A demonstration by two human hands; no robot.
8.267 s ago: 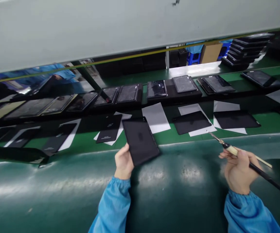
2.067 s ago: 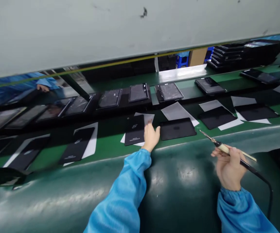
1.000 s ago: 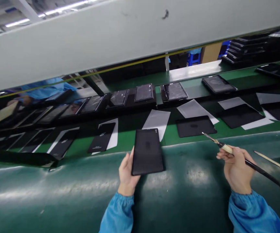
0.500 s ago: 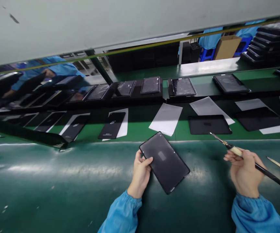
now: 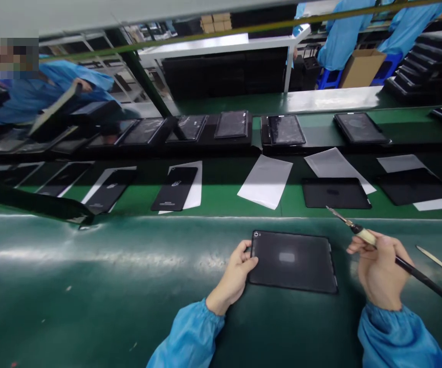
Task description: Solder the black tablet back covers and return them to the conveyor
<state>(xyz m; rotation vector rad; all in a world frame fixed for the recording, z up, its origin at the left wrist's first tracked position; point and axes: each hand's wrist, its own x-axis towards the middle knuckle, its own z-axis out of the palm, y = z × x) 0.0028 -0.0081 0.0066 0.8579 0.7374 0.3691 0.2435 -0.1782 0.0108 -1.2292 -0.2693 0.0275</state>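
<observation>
My left hand [image 5: 236,273] pinches the left edge of a black tablet back cover [image 5: 293,268], thumb on top. The cover is level across the view, with a camera hole at its upper left corner and a pale rectangle in its middle. To the right, my right hand [image 5: 382,263] grips a soldering iron [image 5: 369,236] like a pen. Its tip points up and left, above the cover's right end and apart from it, and a black cord trails to the right. Just beyond the tip, another black cover [image 5: 336,193] lies partly on a white sheet.
A thin pointed stick [image 5: 436,260] rests right of my right hand. White sheets [image 5: 266,181] and more covers [image 5: 177,189] line the green strip ahead. Behind them sit several tablets [image 5: 286,130]. A dark green post [image 5: 52,204] crosses at left. A co-worker [image 5: 63,87] works at far left.
The cover in my left hand has turned from slanted to nearly level and shifted right. My right hand with the soldering iron has moved slightly left. The view has tilted upward a little.
</observation>
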